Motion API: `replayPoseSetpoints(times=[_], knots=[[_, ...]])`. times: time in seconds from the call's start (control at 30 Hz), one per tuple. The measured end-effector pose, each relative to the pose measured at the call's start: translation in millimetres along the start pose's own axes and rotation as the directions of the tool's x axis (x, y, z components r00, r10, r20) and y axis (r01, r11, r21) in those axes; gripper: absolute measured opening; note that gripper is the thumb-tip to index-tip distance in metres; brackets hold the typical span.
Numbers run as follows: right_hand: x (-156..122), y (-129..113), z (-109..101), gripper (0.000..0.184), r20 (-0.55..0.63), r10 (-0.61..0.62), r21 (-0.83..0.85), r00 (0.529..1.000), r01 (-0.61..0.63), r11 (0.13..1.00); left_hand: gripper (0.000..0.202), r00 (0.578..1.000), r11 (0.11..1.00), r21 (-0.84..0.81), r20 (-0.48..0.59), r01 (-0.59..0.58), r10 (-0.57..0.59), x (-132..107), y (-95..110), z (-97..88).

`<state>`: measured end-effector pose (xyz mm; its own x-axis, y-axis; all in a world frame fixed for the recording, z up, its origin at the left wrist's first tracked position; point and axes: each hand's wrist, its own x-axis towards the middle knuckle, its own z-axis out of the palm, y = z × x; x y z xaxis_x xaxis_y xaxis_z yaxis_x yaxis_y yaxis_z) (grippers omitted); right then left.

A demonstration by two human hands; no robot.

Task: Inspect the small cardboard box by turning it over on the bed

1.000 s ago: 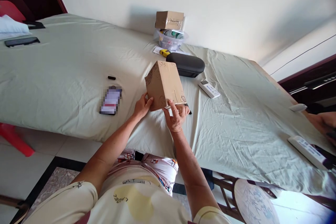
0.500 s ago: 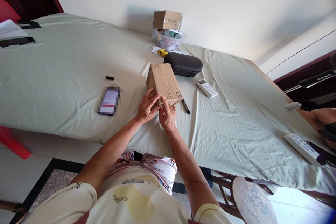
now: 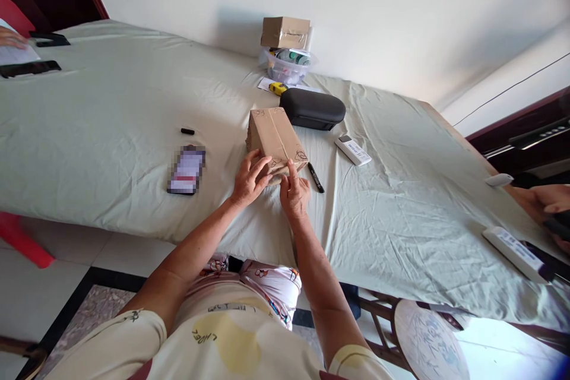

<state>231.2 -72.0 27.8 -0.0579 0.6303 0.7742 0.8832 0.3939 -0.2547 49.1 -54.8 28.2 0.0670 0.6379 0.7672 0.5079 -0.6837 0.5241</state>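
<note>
A brown cardboard box with small drawings on it rests on the pale green sheet in front of me. My left hand lies on the box's near left corner, fingers curved over the edge. My right hand presses its fingertips against the near right end of the box. A black pen lies on the sheet just right of the box.
A phone and a small black cap lie to the left. Behind the box are a black case, a white remote, a yellow tape measure and a plastic tub topped by another box. Other people's hands show at the right and far left edges.
The box was tilted up on its edge a second ago; it now lies lower and flatter on the sheet. Both my hands have shifted onto its near end.
</note>
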Motion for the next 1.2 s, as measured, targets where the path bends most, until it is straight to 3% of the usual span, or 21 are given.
replayPoseSetpoints(times=[0.13,0.3,0.63,0.8,1.07,1.2], knots=[[0.9,4.0,-3.3,0.052,0.002,0.083,0.002,0.997,-0.083,0.997,0.042,0.999,0.999,0.001,-0.039,-0.036,0.036,1.1,0.4,-0.7],[3.5,10.5,-9.3,0.063,0.100,0.175,0.064,0.979,-0.182,0.981,0.042,0.999,1.000,-0.001,-0.032,-0.016,0.016,1.5,1.2,-1.2],[2.0,3.7,-4.6,0.074,-0.003,0.144,0.172,0.990,-0.141,0.975,0.042,0.998,0.996,-0.068,-0.029,0.049,-0.052,2.2,-1.3,-3.8],[-1.4,1.6,-2.2,0.076,0.037,0.187,0.219,0.982,-0.191,0.957,0.042,0.997,0.993,-0.109,-0.060,0.048,-0.055,1.8,-2.8,-4.9],[-8.0,6.8,6.4,0.069,0.184,0.243,0.157,0.953,-0.272,0.949,0.046,0.980,0.962,-0.218,-0.077,0.161,-0.182,0.5,-8.0,-6.9],[-9.6,9.6,8.6,0.068,0.273,0.308,0.114,0.911,-0.349,0.930,0.053,0.938,0.911,-0.321,-0.141,0.259,-0.316,0.2,-15.1,-0.1]])
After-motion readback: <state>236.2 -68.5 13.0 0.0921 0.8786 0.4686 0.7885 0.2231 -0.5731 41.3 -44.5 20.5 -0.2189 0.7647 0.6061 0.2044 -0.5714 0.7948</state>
